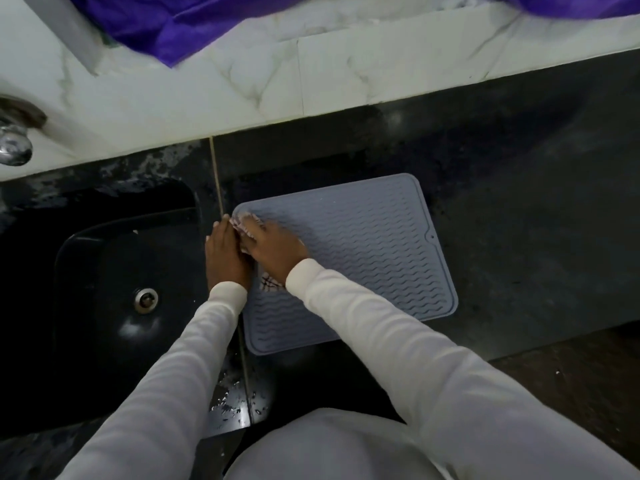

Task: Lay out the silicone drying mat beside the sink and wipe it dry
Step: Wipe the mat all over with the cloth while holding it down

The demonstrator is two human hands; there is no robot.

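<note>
Dark stone countertop (519, 209) is running under a white marble-look wall (346, 77), with a black sink (104, 271) sunk into its left part and a steel drain (146, 300) showing in the basin. Just beside the sink's right edge, the grey silicone drying mat (374, 258) is lying flat on the countertop, its wavy ribs facing up and its near edge close to the countertop's front edge. At the mat's far left corner, a checked cloth (246, 227) is bunched under both hands. The left hand (227, 252) is lying along the mat's left edge with fingers stretched onto the cloth, pressing rather than grasping it. The right hand (277, 245) is pressing down on the cloth too, fingers fairly flat over it (a bit of the checked fabric is peeking out behind the wrist). Both white sleeves (398, 337) are reaching in from the near side. Water droplets (235, 400) are sitting on the countertop's front strip beside the sink. A chrome tap (14, 147) is showing at the left edge, and purple fabric (180, 22) is hanging at the top.
</note>
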